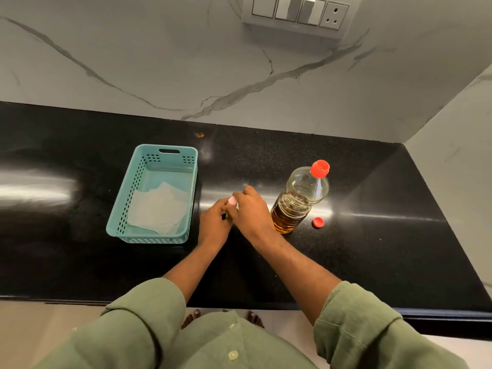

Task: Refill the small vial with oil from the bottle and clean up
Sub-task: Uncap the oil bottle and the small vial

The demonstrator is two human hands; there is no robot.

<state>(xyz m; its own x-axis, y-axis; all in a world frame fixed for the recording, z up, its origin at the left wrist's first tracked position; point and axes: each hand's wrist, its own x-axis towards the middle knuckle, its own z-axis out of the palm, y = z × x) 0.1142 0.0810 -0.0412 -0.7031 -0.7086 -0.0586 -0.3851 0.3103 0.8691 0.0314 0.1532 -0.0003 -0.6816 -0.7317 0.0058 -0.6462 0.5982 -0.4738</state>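
Teal basket (121, 209) at nine o'clock of the hands holds a crumpled tissue (157, 209), presumably staged for wiping. Left hand (214, 225) curls round the small vial (226, 216), steadying it on the black counter (372, 249). Right hand (250, 211), wrist bent, pinches the vial's pink cap (232, 200); capping or uncapping cannot be told. Oil bottle (298, 201) at three o'clock carries a red top; a loose red cap (318, 222) lies just beside it.

Glossy black stone counter (372, 249), clear plastic bottle (300, 198), perforated teal plastic basket (125, 206), crumpled paper (159, 209)
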